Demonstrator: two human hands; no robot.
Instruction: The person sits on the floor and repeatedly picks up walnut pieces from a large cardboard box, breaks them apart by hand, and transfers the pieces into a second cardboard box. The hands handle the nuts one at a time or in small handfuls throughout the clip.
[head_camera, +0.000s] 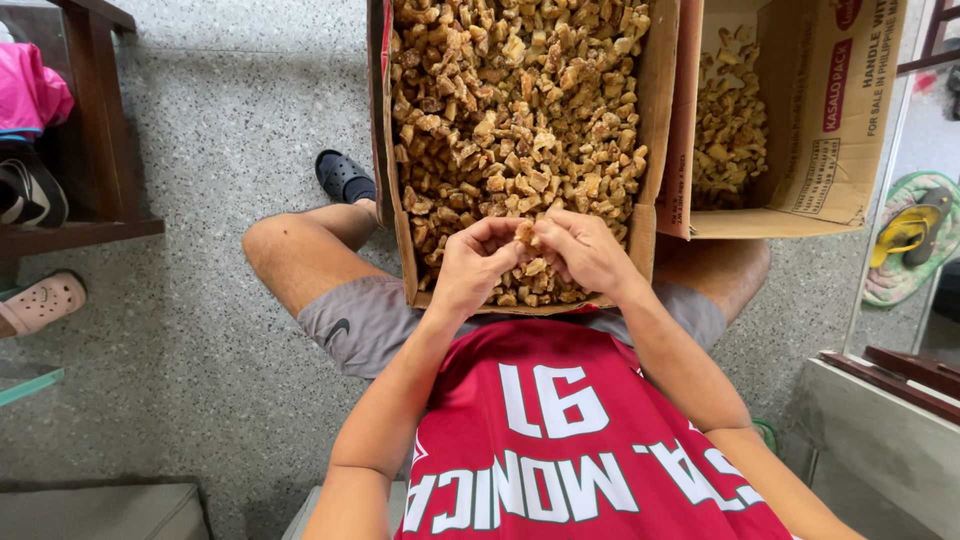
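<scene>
While seated over a speckled stone floor with bare knees spread, both hands meeting above the near end of a large cardboard box resting across the lap. Left hand curled, fingers pinched on a small golden-brown crunchy piece; right hand curled likewise, fingertips closed on the same piece from the other side, thumbs nearly touching. Held just above the heap, that piece, over the box's near edge. Filled almost to the brim, the large box, with irregular tan and brown chunks of the same kind, some glistening. Just beside it on the right, touching along one wall, a second cardboard box, tilted, holding a lower pile of similar chunks against its far side. Below the hands, a red sleeveless jersey with white lettering, and grey shorts on the left thigh. Beyond the left knee, a dark clog on the foot. At far left, a dark wooden shelf carrying a pink cloth, and a pink clog on the floor. At far right, a yellow sandal lying on a round mat.
</scene>
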